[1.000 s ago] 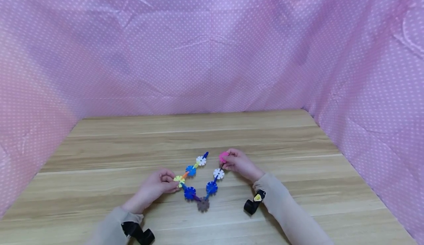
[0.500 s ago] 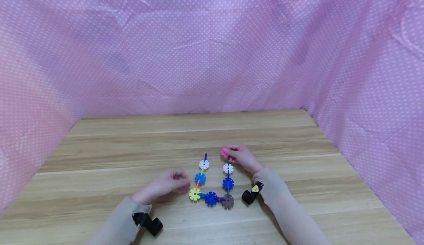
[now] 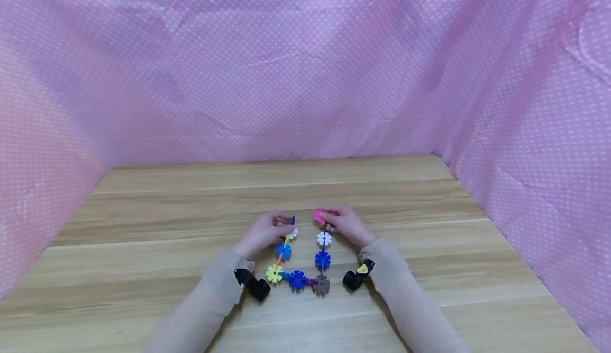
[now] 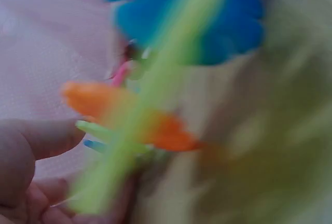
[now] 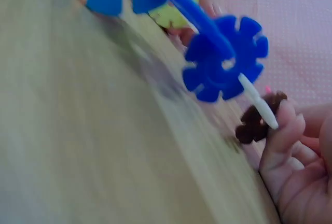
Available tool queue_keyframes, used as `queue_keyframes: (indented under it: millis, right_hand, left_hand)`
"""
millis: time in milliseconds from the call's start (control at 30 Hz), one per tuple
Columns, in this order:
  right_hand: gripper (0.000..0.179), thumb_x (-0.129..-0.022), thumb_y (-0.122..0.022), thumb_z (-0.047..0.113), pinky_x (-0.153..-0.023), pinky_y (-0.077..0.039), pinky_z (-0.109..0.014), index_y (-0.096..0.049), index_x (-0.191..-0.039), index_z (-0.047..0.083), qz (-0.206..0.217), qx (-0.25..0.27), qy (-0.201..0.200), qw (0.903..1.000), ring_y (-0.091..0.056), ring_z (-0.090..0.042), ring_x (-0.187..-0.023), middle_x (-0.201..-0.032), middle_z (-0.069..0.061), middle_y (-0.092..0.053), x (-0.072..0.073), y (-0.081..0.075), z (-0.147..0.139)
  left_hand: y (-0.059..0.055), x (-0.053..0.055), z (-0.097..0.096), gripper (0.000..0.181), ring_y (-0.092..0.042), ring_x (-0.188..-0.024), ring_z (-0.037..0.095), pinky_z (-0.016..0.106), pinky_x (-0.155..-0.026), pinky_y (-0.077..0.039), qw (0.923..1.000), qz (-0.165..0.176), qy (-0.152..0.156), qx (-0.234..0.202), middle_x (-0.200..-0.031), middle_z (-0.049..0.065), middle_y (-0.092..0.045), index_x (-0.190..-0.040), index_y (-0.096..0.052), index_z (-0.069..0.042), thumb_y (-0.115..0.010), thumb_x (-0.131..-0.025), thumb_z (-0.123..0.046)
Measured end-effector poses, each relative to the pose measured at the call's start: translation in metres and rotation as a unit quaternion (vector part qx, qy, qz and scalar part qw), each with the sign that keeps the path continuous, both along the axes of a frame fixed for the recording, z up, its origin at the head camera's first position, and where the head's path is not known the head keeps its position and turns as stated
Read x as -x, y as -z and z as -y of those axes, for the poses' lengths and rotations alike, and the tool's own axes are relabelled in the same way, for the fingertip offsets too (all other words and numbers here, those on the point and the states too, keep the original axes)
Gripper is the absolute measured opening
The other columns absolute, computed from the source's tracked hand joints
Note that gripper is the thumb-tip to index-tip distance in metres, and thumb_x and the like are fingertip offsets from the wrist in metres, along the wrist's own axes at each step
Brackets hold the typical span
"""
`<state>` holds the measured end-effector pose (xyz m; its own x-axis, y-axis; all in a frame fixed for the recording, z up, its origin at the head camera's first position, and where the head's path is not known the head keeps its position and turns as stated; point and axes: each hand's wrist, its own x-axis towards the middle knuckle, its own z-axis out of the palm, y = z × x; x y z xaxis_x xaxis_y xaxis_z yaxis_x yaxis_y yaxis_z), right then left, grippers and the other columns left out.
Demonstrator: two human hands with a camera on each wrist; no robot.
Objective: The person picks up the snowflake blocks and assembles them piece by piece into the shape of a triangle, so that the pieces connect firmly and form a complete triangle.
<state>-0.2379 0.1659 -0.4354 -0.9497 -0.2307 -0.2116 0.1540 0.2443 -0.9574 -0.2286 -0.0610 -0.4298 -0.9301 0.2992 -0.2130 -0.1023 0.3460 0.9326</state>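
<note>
A U-shaped chain of slotted plastic snowflake discs lies between the hands, with a yellow disc (image 3: 274,274) and a brown disc (image 3: 322,285) at its near corners. My left hand (image 3: 263,234) pinches a white disc (image 3: 293,234) near the left end, its thumb across it. A dark blue disc (image 3: 293,220) stands edge-on at that tip. At the other end my right hand (image 3: 349,223) pinches a pink disc (image 3: 319,215). Below it sits another white disc (image 3: 324,238). In the right wrist view a dark brown disc (image 5: 254,123) overlaps the fingertips. The left wrist view is blurred.
The wooden table (image 3: 157,226) spreads around the hands. Pink dotted cloth (image 3: 305,77) hangs behind it and along both sides. Black wrist cameras (image 3: 253,285) are strapped over beige sleeves (image 3: 221,284).
My left hand let go of the yellow disc and moved up and right to the white disc. The chain shifted right, its near side straightening. My right hand kept the pink disc, moving slightly up.
</note>
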Motion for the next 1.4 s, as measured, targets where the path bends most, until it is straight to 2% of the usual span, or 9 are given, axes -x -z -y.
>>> queue_keyframes:
  millis: [133, 233, 467, 733, 1000, 1167, 1400]
  right_hand:
    - [0.039, -0.092, -0.060, 0.015, -0.054, -0.044, -0.016, -0.053, -0.126, -0.002, -0.018, -0.033, 0.035, 0.9987, -0.052, -0.006, -0.060, -0.077, 0.000, -0.064, -0.001, 0.000, 0.011]
    - [0.035, -0.092, -0.061, 0.016, -0.053, -0.043, -0.017, -0.055, -0.121, -0.001, -0.023, -0.036, 0.037, 0.9984, -0.051, -0.007, -0.059, -0.073, 0.001, -0.063, -0.003, -0.002, 0.020]
    - [0.026, -0.091, -0.061, 0.011, -0.055, -0.045, -0.015, -0.058, -0.113, -0.002, -0.021, -0.012, 0.022, 0.9995, -0.053, -0.006, -0.061, -0.075, 0.001, -0.065, -0.006, -0.002, 0.031]
    - [0.024, -0.091, -0.059, 0.007, -0.055, -0.045, -0.014, -0.060, -0.111, -0.006, -0.016, 0.019, 0.021, 0.9995, -0.054, -0.005, -0.062, -0.078, 0.001, -0.067, -0.007, 0.002, 0.028]
    - [0.020, -0.092, -0.059, 0.008, -0.055, -0.045, -0.015, -0.064, -0.107, -0.003, -0.016, 0.007, 0.030, 0.9994, -0.055, -0.007, -0.062, -0.079, -0.002, -0.069, -0.009, 0.000, 0.029]
    - [0.020, -0.091, -0.060, 0.008, -0.056, -0.046, -0.016, -0.066, -0.107, -0.002, -0.020, -0.002, 0.042, 0.9989, -0.055, -0.006, -0.062, -0.083, -0.005, -0.071, -0.011, 0.000, 0.031]
    - [0.024, -0.090, -0.061, 0.009, -0.062, -0.049, -0.017, -0.066, -0.110, -0.005, -0.047, -0.007, 0.016, 0.9987, -0.058, -0.005, -0.068, -0.094, -0.013, -0.071, -0.011, 0.004, 0.030]
  left_hand:
    - [0.003, -0.003, -0.003, 0.033, -0.064, -0.078, 0.012, 0.029, -0.070, -0.057, 0.9994, -0.009, -0.005, -0.034, -0.103, 0.011, -0.069, -0.119, -0.062, 0.001, -0.064, -0.090, -0.012]
    - [0.002, -0.005, -0.003, 0.031, -0.063, -0.076, 0.010, 0.027, -0.070, -0.057, 0.9989, -0.003, 0.003, -0.046, -0.104, 0.013, -0.069, -0.118, -0.064, 0.001, -0.063, -0.090, -0.012]
    - [0.002, -0.006, -0.004, 0.024, -0.059, -0.068, 0.006, 0.023, -0.063, -0.054, 0.9997, -0.012, 0.013, -0.015, -0.099, 0.009, -0.071, -0.109, -0.070, -0.002, -0.067, -0.088, -0.013]
    - [0.005, -0.008, -0.005, 0.026, -0.052, -0.059, 0.008, 0.019, -0.053, -0.043, 0.9986, -0.036, 0.038, 0.009, -0.084, 0.001, -0.066, -0.112, -0.069, -0.005, -0.066, -0.088, -0.013]
    - [0.006, -0.008, -0.003, 0.028, -0.049, -0.060, 0.007, 0.018, -0.053, -0.041, 0.9963, -0.053, 0.060, 0.030, -0.094, 0.005, -0.069, -0.115, -0.068, -0.006, -0.066, -0.089, -0.015]
    - [0.008, -0.008, -0.003, 0.028, -0.049, -0.060, 0.007, 0.018, -0.053, -0.041, 0.9951, -0.063, 0.069, 0.033, -0.092, 0.005, -0.069, -0.115, -0.068, -0.006, -0.066, -0.089, -0.015]
    - [0.010, -0.007, -0.001, 0.027, -0.049, -0.060, 0.006, 0.017, -0.054, -0.041, 0.9956, -0.054, 0.071, 0.027, -0.089, 0.003, -0.069, -0.114, -0.069, -0.005, -0.065, -0.089, -0.016]
